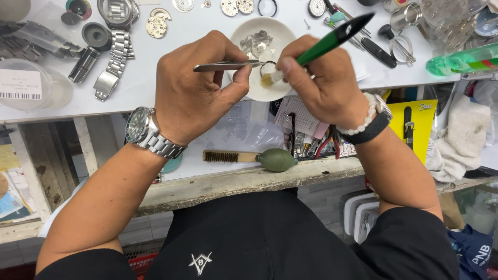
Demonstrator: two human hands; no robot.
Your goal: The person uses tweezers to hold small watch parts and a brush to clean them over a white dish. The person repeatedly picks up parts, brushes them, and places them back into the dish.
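Near: blower bulb (276, 159) on shelf. My left hand (194, 88) pinches tweezers (228, 66) shut on small ring, probably watch part; right hand (321, 83) grips green brush (324, 45). Both over white dish (244, 31). I'd brush lightly, keep tweezers steady.

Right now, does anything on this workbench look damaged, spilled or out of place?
Nothing stands out. The left hand holds tweezers and the right hand a green brush over the white dish; watch parts lie around it.

White rectangular barcode label (19, 84) on clear round plastic container (31, 85), left edge; yellow hanging card package (412, 122) with black tool, right of centre.
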